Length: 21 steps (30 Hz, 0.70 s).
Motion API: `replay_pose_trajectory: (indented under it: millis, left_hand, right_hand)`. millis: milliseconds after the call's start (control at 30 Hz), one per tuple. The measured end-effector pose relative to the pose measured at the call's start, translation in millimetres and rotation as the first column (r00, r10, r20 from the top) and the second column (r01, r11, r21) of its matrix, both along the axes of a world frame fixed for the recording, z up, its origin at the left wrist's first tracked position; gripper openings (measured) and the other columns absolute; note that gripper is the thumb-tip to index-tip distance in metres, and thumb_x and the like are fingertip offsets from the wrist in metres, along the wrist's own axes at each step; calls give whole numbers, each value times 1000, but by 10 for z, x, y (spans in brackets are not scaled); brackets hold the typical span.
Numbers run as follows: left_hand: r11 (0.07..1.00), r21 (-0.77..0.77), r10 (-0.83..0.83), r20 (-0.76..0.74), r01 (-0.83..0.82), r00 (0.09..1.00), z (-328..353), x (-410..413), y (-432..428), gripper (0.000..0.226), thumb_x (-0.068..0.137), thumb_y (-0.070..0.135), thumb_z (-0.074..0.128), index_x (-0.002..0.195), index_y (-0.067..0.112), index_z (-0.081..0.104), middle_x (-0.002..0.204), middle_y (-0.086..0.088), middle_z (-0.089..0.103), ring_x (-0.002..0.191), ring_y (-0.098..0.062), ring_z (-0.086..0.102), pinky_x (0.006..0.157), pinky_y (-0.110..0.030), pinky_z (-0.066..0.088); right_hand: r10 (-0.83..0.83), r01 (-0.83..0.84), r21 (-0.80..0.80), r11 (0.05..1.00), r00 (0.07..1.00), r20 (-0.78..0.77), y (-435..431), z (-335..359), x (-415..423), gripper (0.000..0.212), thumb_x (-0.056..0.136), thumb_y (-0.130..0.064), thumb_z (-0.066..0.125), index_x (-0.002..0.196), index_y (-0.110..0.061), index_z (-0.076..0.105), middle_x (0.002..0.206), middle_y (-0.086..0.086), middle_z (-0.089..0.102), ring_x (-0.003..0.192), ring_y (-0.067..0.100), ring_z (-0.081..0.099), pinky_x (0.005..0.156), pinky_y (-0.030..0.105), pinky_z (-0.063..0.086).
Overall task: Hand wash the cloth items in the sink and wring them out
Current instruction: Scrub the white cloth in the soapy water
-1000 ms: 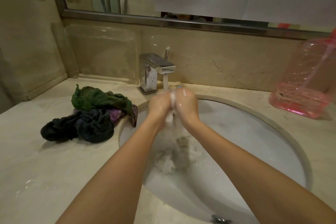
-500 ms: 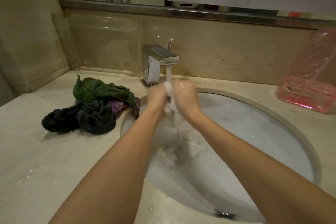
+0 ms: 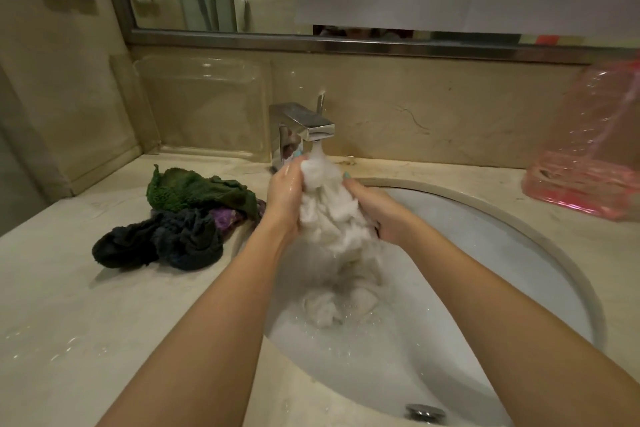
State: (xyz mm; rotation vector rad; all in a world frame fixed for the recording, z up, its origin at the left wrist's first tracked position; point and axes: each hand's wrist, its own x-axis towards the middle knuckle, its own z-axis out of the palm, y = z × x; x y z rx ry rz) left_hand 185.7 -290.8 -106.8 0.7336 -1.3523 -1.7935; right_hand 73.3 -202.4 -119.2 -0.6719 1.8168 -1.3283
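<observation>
The left hand (image 3: pixel 285 198) and right hand (image 3: pixel 377 215), fingers curled, bunch the sodden white cloth (image 3: pixel 329 218) under the square chrome tap (image 3: pixel 304 125) at twelve o'clock, apparently to rinse it.

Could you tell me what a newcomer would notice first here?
First, the left hand and right hand gripping a wet white cloth under the running faucet, above the sink. Next, the heap of cloths, green, purple and dark, on the counter left of the basin, and the pink plastic jug at far right.
</observation>
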Motion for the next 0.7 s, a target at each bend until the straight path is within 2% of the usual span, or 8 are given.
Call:
replay_pose_trajectory:
  millis: [33,100,233,333,467,533,600,700]
  left_hand:
    - [999,-15,31,43,-30,999,-7,-2,-22,20,99,23,48,88,17,64,80,-5,68,75,-21,65,70,-33,55]
    - [996,-57,71,138,-63,988,-60,-20,-62,24,102,25,40,103,16,62,92,-5,65,82,-19,63,75,-34,55]
    - [990,-126,87,195,-63,977,-139,-78,-74,39,105,38,35,136,19,50,124,-5,62,111,-24,60,98,-44,50]
    - [973,-95,223,183,-209,957,-136,-92,-110,20,105,28,35,115,16,48,105,-7,60,88,-21,59,82,-35,52]
    - [971,-51,238,191,-232,952,-84,-80,-152,21,104,21,35,101,11,53,93,-9,60,87,-23,60,81,-36,52]
    - [985,-82,164,216,-149,963,-77,-118,-36,29,104,16,34,89,7,57,86,-10,60,77,-22,58,73,-35,50]
    - [991,-89,122,243,-103,962,-96,-193,134,31,100,22,38,78,13,59,91,-15,65,82,-27,60,73,-38,49]
    - [982,-173,113,255,-70,960,-68,-273,291,33,97,33,43,75,16,61,83,-10,68,79,-25,63,73,-35,50]
  right_hand:
    - [-22,29,-95,995,997,71,-43,-15,-31,40,92,-43,59,117,-12,64,103,6,73,87,20,67,73,29,52]
    - [-75,121,-281,952,982,172,-111,46,-18,35,96,-21,58,127,-5,57,104,12,70,81,22,67,62,29,56]
    - [-29,59,-395,917,996,82,-189,135,85,31,101,-10,45,130,-16,54,114,9,65,92,19,65,72,30,55]
    - [1,16,-362,932,999,47,-173,86,188,19,102,-21,48,110,-11,62,103,10,68,84,18,66,72,29,53]
    - [-19,-47,-297,954,976,-215,-204,82,465,24,95,-31,58,87,-11,67,80,1,66,73,15,61,63,23,48]
    - [-194,109,-245,963,915,-353,-336,83,472,32,94,-29,58,64,-19,58,64,-5,58,63,15,53,57,26,40]
    - [-323,257,-202,945,828,-458,-441,91,358,38,96,-23,51,58,-19,49,63,-5,54,66,19,49,53,27,35]
    - [-461,399,-245,884,832,-309,-428,90,256,37,97,-17,48,60,-19,46,64,-2,52,72,23,51,60,25,43]
